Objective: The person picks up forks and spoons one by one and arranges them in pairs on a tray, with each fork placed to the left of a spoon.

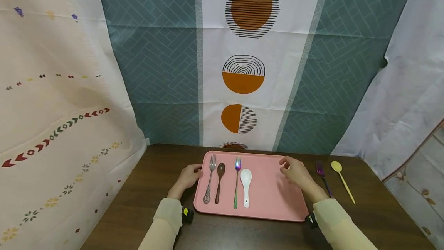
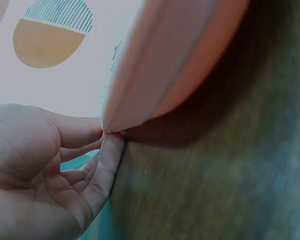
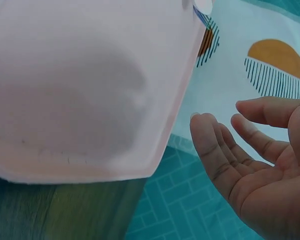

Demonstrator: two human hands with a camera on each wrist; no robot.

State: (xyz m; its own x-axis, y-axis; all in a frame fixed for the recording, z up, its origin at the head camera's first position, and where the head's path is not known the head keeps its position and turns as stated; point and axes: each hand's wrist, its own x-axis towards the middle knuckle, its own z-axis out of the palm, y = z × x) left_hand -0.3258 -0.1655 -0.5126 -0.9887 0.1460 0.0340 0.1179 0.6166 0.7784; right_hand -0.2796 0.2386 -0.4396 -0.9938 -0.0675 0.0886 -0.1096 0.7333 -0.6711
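Observation:
A pink tray (image 1: 267, 188) lies on the brown table. On its left half, side by side, are an ornate silver fork (image 1: 210, 178), a dark brown spoon (image 1: 220, 180), a fork with shiny rainbow tines and a green handle (image 1: 237, 180), and a white spoon (image 1: 246, 182). My left hand (image 1: 189, 176) pinches the tray's left edge between thumb and fingers, as the left wrist view shows (image 2: 64, 165). Over the tray's right side, my right hand (image 1: 296, 173) has loosely bent fingers (image 3: 210, 145) and holds nothing.
Right of the tray, on the table (image 1: 145, 203), lie a purple fork (image 1: 322, 173) and a yellow spoon (image 1: 341, 178). A patterned cloth (image 1: 166, 68) hangs behind the table, with pale cloths on the left (image 1: 62, 99) and right (image 1: 406, 115).

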